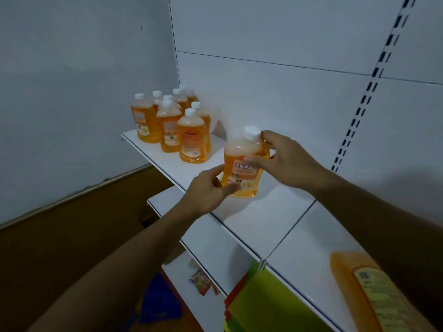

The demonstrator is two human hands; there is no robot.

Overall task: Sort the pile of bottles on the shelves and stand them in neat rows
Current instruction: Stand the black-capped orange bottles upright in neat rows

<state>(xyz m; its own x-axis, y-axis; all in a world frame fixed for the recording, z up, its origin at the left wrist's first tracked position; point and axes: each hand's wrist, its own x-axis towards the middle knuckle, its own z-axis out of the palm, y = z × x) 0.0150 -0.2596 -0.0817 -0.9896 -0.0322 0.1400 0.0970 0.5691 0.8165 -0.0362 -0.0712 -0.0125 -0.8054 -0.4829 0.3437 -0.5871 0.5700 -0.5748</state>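
Orange bottle [242, 164], white cap, label forward, upright, gripped by left hand [208, 188] and right hand [285, 159]

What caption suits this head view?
Both hands, left and right, hold an orange bottle upright on the shelf.

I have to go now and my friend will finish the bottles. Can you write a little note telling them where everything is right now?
Left hand holds the low side of one orange bottle; right hand pinches it up near the white cap.
That bottle is upright, at the middle of the top shelf; whether it touches the shelf is unclear.
Done: a group of bottles already stands in rows at the shelf's far left end.
Left: set this one beside them, then stand up the bottle lying on its side at the near right.
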